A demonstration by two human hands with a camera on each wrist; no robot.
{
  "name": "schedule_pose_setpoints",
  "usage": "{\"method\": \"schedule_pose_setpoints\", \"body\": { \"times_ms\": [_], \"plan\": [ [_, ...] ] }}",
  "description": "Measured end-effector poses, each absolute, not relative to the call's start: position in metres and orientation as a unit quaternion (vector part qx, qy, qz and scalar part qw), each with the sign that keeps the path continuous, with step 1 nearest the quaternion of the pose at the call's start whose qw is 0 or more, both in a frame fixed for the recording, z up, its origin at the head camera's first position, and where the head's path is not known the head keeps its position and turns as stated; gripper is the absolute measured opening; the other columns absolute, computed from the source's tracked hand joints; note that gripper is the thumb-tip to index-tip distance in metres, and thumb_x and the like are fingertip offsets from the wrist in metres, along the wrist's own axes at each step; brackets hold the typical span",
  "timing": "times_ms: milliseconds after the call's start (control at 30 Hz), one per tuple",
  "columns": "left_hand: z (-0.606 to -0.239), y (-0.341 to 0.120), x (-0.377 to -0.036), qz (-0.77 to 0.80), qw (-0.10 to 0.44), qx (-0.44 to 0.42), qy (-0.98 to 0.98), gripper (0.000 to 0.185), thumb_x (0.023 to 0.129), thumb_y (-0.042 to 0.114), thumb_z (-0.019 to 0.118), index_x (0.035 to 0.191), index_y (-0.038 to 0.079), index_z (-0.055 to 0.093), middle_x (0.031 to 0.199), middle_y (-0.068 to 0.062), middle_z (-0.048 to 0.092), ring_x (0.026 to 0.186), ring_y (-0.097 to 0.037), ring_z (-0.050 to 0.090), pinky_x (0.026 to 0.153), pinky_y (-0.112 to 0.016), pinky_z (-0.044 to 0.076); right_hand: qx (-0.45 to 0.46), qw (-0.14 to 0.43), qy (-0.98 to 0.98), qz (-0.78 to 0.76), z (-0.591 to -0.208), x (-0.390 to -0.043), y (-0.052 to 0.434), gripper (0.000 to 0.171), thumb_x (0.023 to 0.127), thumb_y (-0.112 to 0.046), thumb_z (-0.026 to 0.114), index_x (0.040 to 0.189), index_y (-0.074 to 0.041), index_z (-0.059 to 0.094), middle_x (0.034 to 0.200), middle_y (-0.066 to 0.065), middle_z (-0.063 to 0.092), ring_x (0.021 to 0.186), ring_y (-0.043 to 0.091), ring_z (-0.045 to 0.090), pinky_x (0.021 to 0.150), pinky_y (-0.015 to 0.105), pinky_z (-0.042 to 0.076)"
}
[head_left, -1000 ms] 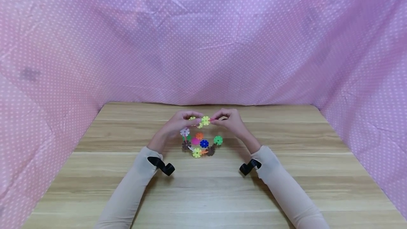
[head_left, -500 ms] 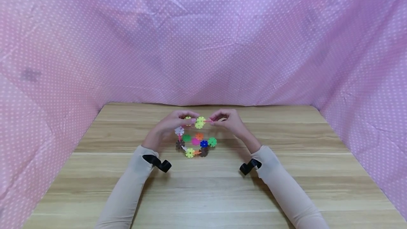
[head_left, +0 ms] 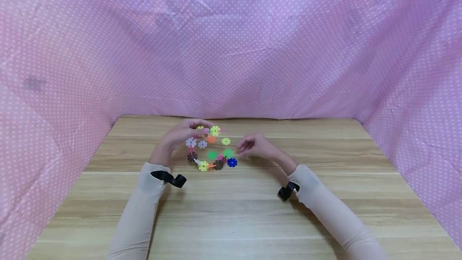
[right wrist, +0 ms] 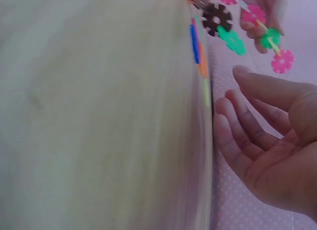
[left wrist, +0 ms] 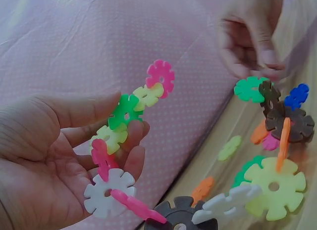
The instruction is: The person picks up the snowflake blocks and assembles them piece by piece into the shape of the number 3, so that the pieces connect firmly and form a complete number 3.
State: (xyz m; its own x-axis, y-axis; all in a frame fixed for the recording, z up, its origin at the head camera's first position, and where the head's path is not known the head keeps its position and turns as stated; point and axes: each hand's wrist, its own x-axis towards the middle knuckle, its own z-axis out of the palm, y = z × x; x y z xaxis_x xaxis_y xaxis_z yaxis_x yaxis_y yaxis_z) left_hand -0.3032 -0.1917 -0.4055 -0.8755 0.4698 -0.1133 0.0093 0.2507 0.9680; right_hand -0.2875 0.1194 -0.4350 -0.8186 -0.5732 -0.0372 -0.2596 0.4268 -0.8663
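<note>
Nearest to me, both sleeves rest on the wooden counter. My right hand is at about 3 o'clock from the toy, with fingers relaxed and spread, holding nothing, a little apart from the pieces. My left hand at 10 o'clock pinches the upper end of the snowflake-disc chain, fingers curled around the green and yellow discs. The rest of the chain hangs down from it to the counter, where the blue disc and some loose discs lie. Behind all is the pink dotted cloth. I judge the risk is this: only one hand supports the chain, so the slotted joints may bend and come apart under the hanging weight.
</note>
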Motion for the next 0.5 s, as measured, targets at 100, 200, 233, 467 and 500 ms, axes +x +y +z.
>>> {"method": "schedule_pose_setpoints", "body": {
  "times_ms": [100, 200, 233, 467, 500],
  "plan": [
    [-0.405, -0.198, -0.305, 0.591, 0.178, 0.156, 0.771, 0.04, 0.101, 0.021, 0.065, 0.136, 0.003, 0.061, 0.133, -0.014, 0.062, 0.127, -0.045, 0.057, 0.104, -0.049, 0.052, -0.276, 0.189, 0.825, -0.456, -0.438, -0.287, 0.116, 0.029, 0.082, 0.004, 0.079, 0.109, 0.007, 0.071, 0.103, 0.022, 0.074, 0.088, 0.018, 0.069, 0.077, 0.023, 0.06],
    [-0.405, -0.201, -0.306, 0.597, 0.17, 0.156, 0.768, 0.04, 0.101, 0.02, 0.065, 0.136, 0.001, 0.06, 0.143, -0.017, 0.058, 0.128, -0.047, 0.053, 0.108, -0.056, 0.049, -0.285, 0.204, 0.828, -0.437, -0.438, -0.285, 0.112, 0.028, 0.082, 0.002, 0.081, 0.108, 0.006, 0.072, 0.101, 0.019, 0.074, 0.087, 0.016, 0.068, 0.077, 0.022, 0.06],
    [-0.405, -0.201, -0.306, 0.599, 0.17, 0.155, 0.767, 0.04, 0.101, 0.02, 0.064, 0.136, 0.001, 0.06, 0.145, -0.018, 0.056, 0.128, -0.047, 0.053, 0.109, -0.058, 0.047, -0.287, 0.207, 0.829, -0.433, -0.437, -0.284, 0.11, 0.027, 0.082, 0.001, 0.081, 0.108, 0.006, 0.072, 0.1, 0.018, 0.074, 0.086, 0.015, 0.068, 0.076, 0.022, 0.059],
    [-0.403, -0.202, -0.303, 0.598, 0.173, 0.129, 0.772, 0.04, 0.101, 0.021, 0.065, 0.137, 0.005, 0.06, 0.149, -0.014, 0.053, 0.135, -0.038, 0.049, 0.116, -0.061, 0.037, -0.301, 0.197, 0.847, -0.392, -0.434, -0.278, 0.097, 0.023, 0.081, -0.006, 0.085, 0.1, 0.003, 0.075, 0.084, 0.008, 0.071, 0.074, 0.007, 0.059, 0.066, 0.018, 0.052],
    [-0.403, -0.202, -0.303, 0.594, 0.173, 0.126, 0.775, 0.04, 0.101, 0.022, 0.065, 0.137, 0.007, 0.061, 0.15, -0.012, 0.052, 0.137, -0.035, 0.047, 0.117, -0.06, 0.036, -0.299, 0.193, 0.849, -0.391, -0.435, -0.277, 0.095, 0.022, 0.081, -0.006, 0.085, 0.098, 0.002, 0.075, 0.082, 0.007, 0.07, 0.072, 0.007, 0.057, 0.064, 0.017, 0.05]
  ]
}}
